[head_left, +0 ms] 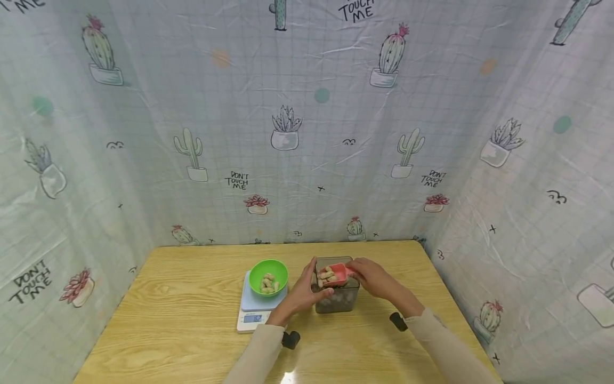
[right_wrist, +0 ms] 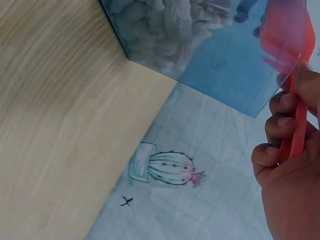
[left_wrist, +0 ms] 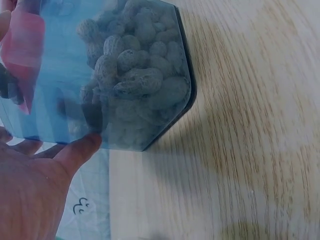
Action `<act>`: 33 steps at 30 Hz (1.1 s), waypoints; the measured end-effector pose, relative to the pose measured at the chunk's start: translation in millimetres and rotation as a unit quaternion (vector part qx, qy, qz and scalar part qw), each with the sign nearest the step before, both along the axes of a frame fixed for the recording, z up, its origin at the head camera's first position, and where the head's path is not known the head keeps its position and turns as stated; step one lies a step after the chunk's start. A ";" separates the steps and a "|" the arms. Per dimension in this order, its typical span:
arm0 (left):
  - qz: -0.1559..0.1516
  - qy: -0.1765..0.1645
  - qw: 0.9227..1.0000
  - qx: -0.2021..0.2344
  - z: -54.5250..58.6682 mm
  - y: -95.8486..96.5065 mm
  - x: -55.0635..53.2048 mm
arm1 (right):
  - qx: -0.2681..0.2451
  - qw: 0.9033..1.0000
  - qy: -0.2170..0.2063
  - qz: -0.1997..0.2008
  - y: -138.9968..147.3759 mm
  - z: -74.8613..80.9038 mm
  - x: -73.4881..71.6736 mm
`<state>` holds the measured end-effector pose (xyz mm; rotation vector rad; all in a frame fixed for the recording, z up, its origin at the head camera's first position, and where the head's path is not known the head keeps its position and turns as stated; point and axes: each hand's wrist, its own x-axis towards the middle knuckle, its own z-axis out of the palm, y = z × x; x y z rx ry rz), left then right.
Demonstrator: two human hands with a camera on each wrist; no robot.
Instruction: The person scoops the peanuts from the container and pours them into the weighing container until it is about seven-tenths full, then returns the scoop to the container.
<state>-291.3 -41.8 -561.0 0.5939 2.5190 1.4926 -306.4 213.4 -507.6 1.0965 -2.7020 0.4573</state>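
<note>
1. Stretching in from the near side of the clear container point(head_left: 336, 305), two beige sleeves point(head_left: 259, 349) carry black wrist cameras point(head_left: 290, 340) at their cuffs.
2. Left of the container, a kitchen scale point(head_left: 264, 303) rests on the wooden table point(head_left: 182, 298); its display shows small digits.
3. Against the container's left side lies the left hand point(head_left: 302, 288), thumb spread away from the straight forefinger and reaching across the near wall; the other fingers are partly hidden, so I cannot tell exactly how they lie.
4. The container itself stands upright on the table, unshelled peanuts point(left_wrist: 145, 80) heaped in its lower part.
5. Also left of the container, a green bowl point(head_left: 282, 273) sits on the scale with a few peanuts inside.
6. At the container's right rim, the right hand point(head_left: 375, 277) curls its fingers round the handle of a red scoop point(head_left: 341, 271), thumb against it.
7. Inside the container's mouth, above the heap, the scoop's head holds several peanuts.
8. Behind the container, past the table's far edge, hangs a pale curtain point(head_left: 331, 122) printed with potted cacti and "DON'T TOUCH ME".
</note>
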 end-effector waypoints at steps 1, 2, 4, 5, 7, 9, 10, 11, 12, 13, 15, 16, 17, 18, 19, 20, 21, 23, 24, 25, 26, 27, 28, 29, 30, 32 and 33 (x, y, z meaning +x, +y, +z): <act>0.000 0.000 1.000 -0.001 -0.1 0.2 -0.1 | -0.005 1.000 0.000 -0.004 1.0 -0.9 0.0; 0.001 -0.001 1.000 -0.003 0.1 0.4 -0.1 | -0.011 1.000 -0.001 -0.006 2.0 -1.9 0.0; 0.003 -0.004 1.000 -0.004 1.0 0.5 0.1 | -0.027 1.000 -0.003 -0.009 3.9 -3.9 0.3; 0.003 -0.005 1.000 -0.003 1.5 0.6 0.2 | -0.036 0.999 -0.006 -0.010 4.8 -4.8 0.6; 0.005 -0.012 1.000 -0.001 3.2 0.7 0.6 | -0.054 0.998 -0.009 -0.010 6.7 -7.1 0.7; 0.004 -0.017 1.000 0.003 4.9 0.9 0.9 | -0.069 0.997 -0.014 -0.014 8.3 -8.6 1.2; 0.003 -0.019 1.000 0.004 5.3 1.0 1.0 | -0.074 0.997 -0.017 -0.017 8.9 -9.2 1.2; 0.003 -0.021 1.000 0.004 5.6 1.1 1.0 | -0.078 0.997 -0.019 -0.019 9.6 -9.9 1.3; 0.003 -0.022 1.000 0.006 6.1 1.2 1.0 | -0.081 0.996 -0.021 -0.021 10.3 -10.5 1.1; 0.004 -0.023 1.000 0.005 6.4 1.1 1.1 | -0.084 0.996 -0.023 -0.024 10.9 -10.8 1.0; 0.004 -0.021 1.000 0.003 7.4 0.8 1.1 | -0.086 0.996 -0.022 -0.028 12.1 -10.4 1.1; 0.005 -0.019 1.000 0.001 8.3 0.5 1.3 | -0.085 0.996 -0.020 -0.031 12.9 -10.1 0.7; 0.006 -0.015 1.000 -0.002 9.8 0.2 1.6 | -0.083 0.996 -0.015 -0.033 13.7 -9.5 0.4; 0.005 -0.008 1.000 -0.002 11.8 -0.2 1.9 | -0.082 0.996 -0.010 -0.036 14.6 -8.6 -0.1; 0.004 0.001 1.000 -0.006 13.9 -0.7 2.1 | -0.079 0.996 -0.005 -0.038 15.5 -7.3 -0.5; 0.004 0.008 1.000 -0.006 16.8 -1.3 2.4 | -0.075 0.996 0.000 -0.043 16.3 -5.4 -0.5; 0.005 0.015 1.000 -0.007 20.1 -2.2 2.9 | -0.072 0.996 0.005 -0.046 16.8 -3.2 -0.7; 0.005 0.034 0.999 -0.006 28.0 -4.0 3.7 | -0.067 0.996 0.008 -0.054 17.7 1.8 -1.0; 0.006 0.042 0.999 -0.006 31.8 -5.3 4.0 | -0.067 0.996 0.008 -0.055 17.8 4.7 -1.2; 0.007 0.048 0.999 -0.010 35.4 -6.7 4.2 | -0.067 0.996 0.008 -0.056 17.7 7.7 -1.1; 0.009 0.051 0.999 -0.014 39.1 -8.4 4.7 | -0.069 0.996 0.009 -0.056 17.5 10.6 -1.1; 0.011 0.056 0.998 -0.017 42.5 -10.4 5.3 | -0.070 0.996 0.015 -0.052 17.0 13.1 -1.6; 0.014 0.057 0.998 -0.019 45.6 -12.6 5.8 | -0.073 0.996 0.018 -0.048 16.6 15.5 -2.1; 0.017 0.058 0.998 -0.022 48.1 -15.1 6.2 | -0.076 0.996 0.025 -0.042 16.0 17.6 -2.8; 0.020 0.059 0.998 -0.025 50.3 -17.8 6.6 | -0.076 0.996 0.039 -0.035 15.3 19.4 -3.5; 0.028 0.059 0.998 -0.021 53.7 -24.3 7.6 | -0.081 0.995 0.050 -0.026 13.8 23.7 -4.9; 0.031 0.061 0.998 -0.015 55.2 -27.8 8.0 | -0.081 0.995 0.054 -0.022 13.0 25.7 -5.8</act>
